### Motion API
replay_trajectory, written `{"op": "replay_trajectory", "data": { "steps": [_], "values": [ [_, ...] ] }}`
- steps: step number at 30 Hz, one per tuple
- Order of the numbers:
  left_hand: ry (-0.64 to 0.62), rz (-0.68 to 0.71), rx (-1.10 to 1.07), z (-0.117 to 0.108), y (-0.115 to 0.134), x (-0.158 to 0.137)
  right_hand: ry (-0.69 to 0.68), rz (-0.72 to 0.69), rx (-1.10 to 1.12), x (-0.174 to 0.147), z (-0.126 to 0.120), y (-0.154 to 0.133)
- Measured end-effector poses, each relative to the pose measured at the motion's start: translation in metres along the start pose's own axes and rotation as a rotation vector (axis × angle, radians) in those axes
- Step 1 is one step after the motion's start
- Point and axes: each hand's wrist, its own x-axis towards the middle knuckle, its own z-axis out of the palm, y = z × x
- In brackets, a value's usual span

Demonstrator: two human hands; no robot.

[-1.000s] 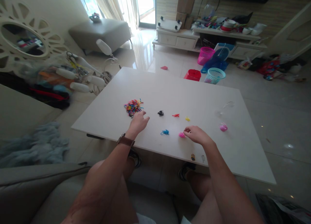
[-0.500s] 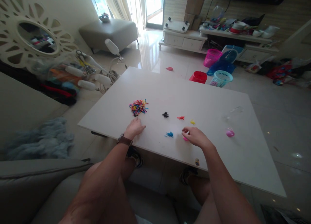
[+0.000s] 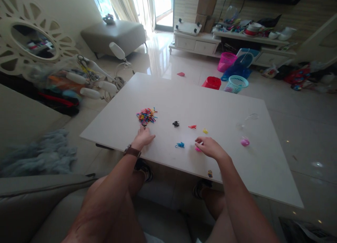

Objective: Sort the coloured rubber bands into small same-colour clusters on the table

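So the tabletop (image 3: 163, 95) is being shared by a mixed pile (image 3: 146, 116) of little band-like bits, set toward the left edge, and a bunch of single-colour piles spread across the middle. Looks like the gaps were left so the colours don't get muddled, and the mixed lot was probably parked where it's easily reached by the left hand (image 3: 143, 137). That hand is held with the thumb spread away from the fingers, fingertips right at the pile's near side. The right hand (image 3: 209, 147) is held over the pink pile (image 3: 197, 149), fingers curled; whether anything's pinched there can't be told.

Count-wise: one mixed pile, five sorted ones. The black pile (image 3: 176, 124), red pile (image 3: 192, 126) and yellow pile (image 3: 205, 131) are lined up in a row, with the blue pile (image 3: 180, 145) and the pink one set closer to the near edge. Single bits are too small to be counted. One figure (image 3: 210, 173) is placed by the near edge, and one pink round thing (image 3: 245, 142) plus some clear plastic (image 3: 240, 125) can be seen toward the right edge.
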Motion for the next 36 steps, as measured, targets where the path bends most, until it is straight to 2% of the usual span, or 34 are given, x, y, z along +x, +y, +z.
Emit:
{"op": "replay_trajectory", "data": {
  "steps": [3,9,15,21,27,36],
  "values": [
    [0.007,-0.029,-0.015,0.001,0.0,0.001,-0.002,0.007,0.001,-0.001,-0.002,-0.002],
    [-0.014,0.008,-0.035,-0.001,0.005,0.001,-0.006,-0.001,0.014,0.0,-0.002,-0.001],
    [-0.057,0.108,-0.135,-0.009,0.023,-0.008,-0.005,-0.012,0.009,-0.001,-0.002,-0.002],
    [-0.019,0.239,-0.333,-0.015,0.066,-0.024,-0.012,-0.013,0.005,-0.002,-0.001,-0.006],
    [-0.001,0.262,-0.452,0.0,0.116,-0.022,-0.013,-0.034,0.042,-0.007,-0.001,-0.008],
    [0.038,0.231,-0.474,0.021,0.147,-0.008,0.003,-0.023,0.077,-0.012,-0.005,0.001]
  ]
}}
